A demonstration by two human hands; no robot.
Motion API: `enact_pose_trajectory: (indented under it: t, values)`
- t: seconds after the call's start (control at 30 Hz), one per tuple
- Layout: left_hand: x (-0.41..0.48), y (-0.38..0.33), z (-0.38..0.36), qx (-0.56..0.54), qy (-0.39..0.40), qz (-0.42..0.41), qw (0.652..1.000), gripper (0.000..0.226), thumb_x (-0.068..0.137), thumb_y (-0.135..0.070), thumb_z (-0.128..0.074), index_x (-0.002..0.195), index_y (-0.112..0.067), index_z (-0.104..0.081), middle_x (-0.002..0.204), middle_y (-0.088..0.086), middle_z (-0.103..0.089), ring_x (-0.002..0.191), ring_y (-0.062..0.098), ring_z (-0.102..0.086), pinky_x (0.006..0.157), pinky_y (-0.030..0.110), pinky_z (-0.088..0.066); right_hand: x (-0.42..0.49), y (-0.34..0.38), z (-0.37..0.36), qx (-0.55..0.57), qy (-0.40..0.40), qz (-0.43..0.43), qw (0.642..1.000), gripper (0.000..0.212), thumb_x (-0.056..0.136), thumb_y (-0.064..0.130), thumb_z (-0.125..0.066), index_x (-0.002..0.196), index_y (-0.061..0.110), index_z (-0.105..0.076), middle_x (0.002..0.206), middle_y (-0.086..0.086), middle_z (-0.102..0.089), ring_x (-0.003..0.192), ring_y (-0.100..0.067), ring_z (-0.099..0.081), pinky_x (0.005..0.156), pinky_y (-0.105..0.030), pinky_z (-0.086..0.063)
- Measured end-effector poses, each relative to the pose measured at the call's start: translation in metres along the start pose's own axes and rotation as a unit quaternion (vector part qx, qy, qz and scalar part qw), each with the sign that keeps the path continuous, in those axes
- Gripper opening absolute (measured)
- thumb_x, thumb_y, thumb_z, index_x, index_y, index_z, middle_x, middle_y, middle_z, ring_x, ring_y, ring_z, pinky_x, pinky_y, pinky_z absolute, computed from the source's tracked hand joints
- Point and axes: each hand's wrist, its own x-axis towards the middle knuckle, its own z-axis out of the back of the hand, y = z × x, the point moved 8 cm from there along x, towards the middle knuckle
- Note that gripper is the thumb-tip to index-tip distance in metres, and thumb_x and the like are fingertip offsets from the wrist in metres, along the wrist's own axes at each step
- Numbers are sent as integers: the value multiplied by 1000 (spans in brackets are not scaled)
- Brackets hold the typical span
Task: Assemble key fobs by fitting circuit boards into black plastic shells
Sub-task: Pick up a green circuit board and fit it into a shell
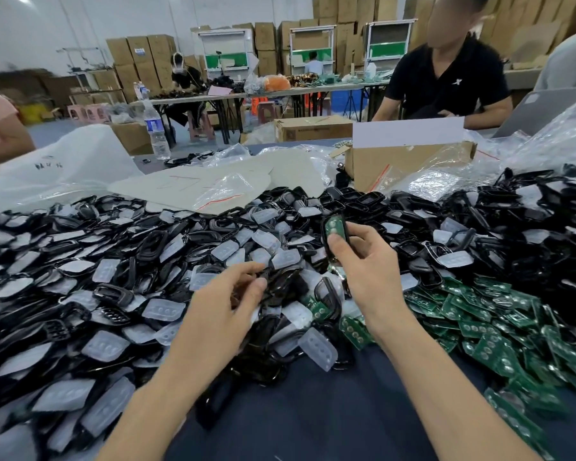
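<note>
My right hand [363,261] holds up a black shell with a green circuit board [334,227] seated in it, thumb pressed on the board. My left hand [226,301] hovers over the heap of black shells [113,261] with its fingers curled, pinching at a dark piece in the pile; what it grips is partly hidden. Translucent rubber button pads [318,347] lie mixed among the shells. A heap of loose green circuit boards [486,331] spreads at the right on the dark blue table [313,417].
An open cardboard box [406,164] and clear plastic bags [546,141] stand behind the piles. A white bag [60,168] and a water bottle [156,131] are at the back left. A person in a black shirt [446,81] sits opposite.
</note>
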Motion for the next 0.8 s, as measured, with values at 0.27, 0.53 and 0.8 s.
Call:
enact_pose_trajectory:
  t: [0.27, 0.53, 0.8]
  values:
    - [7, 31, 96, 42, -58, 70, 995, 17, 99, -29, -59, 103, -45, -60, 84, -10, -71, 78, 9, -65, 68, 25, -54, -5, 6, -77, 115, 67, -56, 989, 14, 100, 14, -63, 113, 18, -62, 86, 11, -77, 80, -10, -72, 74, -22, -58]
    - [4, 87, 204, 147, -138, 174, 964, 24, 103, -29, -53, 120, -17, -65, 96, 2, -71, 82, 13, -62, 66, 24, -42, -25, 22, -215, 173, 184, -131, 959, 19, 102, 8, -55, 118, 12, -46, 88, 0, -78, 72, -12, -73, 66, -25, -60]
    - [12, 152, 288, 268, -99, 299, 910, 30, 103, -32, -49, 118, -12, -67, 93, 4, -65, 77, 22, -59, 64, 33, -42, -41, 22, -296, 200, 219, -193, 935, 30, 102, -1, -48, 124, 19, -41, 93, -9, -70, 71, -21, -65, 58, -27, -58]
